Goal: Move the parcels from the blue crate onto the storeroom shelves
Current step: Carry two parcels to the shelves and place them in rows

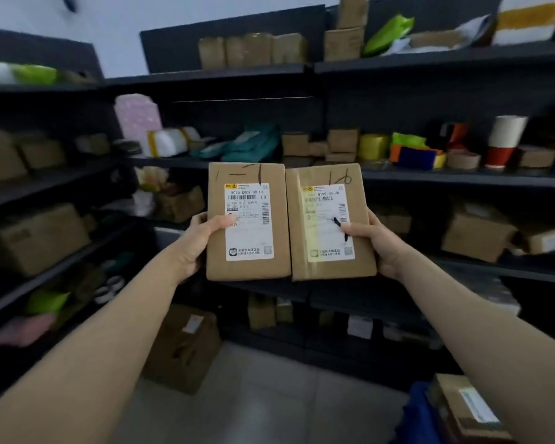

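I have 2 brown parcels up in front of me, side by side, touching along their inner edges, labels facing me. My left hand is clamped on the left parcel, with the thumb pressed over its white label and the other fingers hidden behind the box. My right hand grips the right parcel the same way, thumb on its yellowed label. I hold both in the air before the dark storeroom shelves, about level with the middle tiers and resting on no board.

The blue crate sits low at my right, partly cut off by the frame edge and my forearm. I can see at least 1 taped carton in it. The shelves carry brown boxes, green and teal mailer bags and paper cups. 1 larger cardboard box stands on the floor by the lower left tiers.
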The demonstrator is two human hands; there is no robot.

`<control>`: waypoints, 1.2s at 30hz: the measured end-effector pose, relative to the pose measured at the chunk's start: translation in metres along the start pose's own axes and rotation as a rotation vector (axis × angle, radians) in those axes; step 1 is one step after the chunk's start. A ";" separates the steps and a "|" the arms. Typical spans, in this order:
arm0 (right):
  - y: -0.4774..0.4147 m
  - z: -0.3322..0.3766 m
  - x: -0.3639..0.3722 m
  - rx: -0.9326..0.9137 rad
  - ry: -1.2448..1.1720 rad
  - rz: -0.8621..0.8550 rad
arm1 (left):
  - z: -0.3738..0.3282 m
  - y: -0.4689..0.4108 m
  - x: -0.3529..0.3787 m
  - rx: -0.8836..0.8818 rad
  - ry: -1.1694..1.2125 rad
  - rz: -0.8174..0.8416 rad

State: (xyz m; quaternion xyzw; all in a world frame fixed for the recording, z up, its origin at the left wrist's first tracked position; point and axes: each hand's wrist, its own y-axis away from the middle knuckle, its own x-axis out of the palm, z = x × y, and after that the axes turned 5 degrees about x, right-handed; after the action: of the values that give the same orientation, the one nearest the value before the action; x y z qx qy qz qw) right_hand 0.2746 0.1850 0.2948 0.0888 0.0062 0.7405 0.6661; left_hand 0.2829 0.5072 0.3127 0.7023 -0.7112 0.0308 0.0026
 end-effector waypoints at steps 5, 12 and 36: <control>-0.042 -0.023 0.141 0.048 0.037 0.218 | 0.001 0.048 -0.144 -0.037 -0.019 -0.236; -0.074 -0.050 0.314 0.072 0.084 0.499 | 0.002 0.137 -0.294 -0.053 -0.036 -0.459; -0.072 -0.126 0.683 0.210 0.267 1.260 | 0.038 0.346 -0.447 -0.069 0.083 -1.283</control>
State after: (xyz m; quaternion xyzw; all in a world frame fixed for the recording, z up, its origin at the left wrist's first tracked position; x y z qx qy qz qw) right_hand 0.2622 0.8817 0.2455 0.0473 0.1077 0.9894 0.0857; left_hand -0.0555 0.9555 0.2394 0.9858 -0.1497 0.0275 0.0707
